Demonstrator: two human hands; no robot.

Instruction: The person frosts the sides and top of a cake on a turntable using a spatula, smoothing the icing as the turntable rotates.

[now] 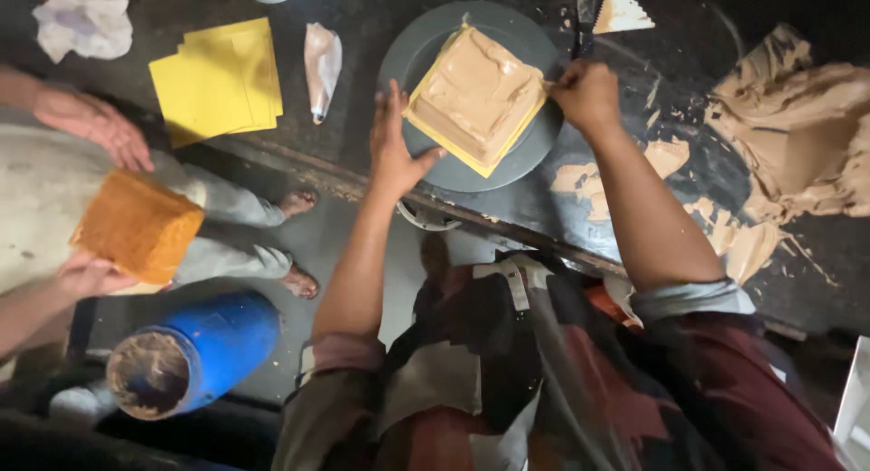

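Dark, cream-smeared desk carries yellow square boards near its left part. Further right, the left hand lies flat, fingers spread, on the grey turntable. The square cake is already coated in tan cream; its sides look rough. The right hand is closed at the cake's right edge; what it holds I cannot tell.

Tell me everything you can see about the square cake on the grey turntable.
The square cake is covered all over with light brown cream, still uneven, with ridges on top. It sits on a yellow square board whose edges show under it, and the board lies on a round grey turntable on the dark worktop. Seen from above, it is turned so one corner points toward the person. The left hand rests flat on the turntable beside it, the thumb near the board. The right hand is at its right edge.
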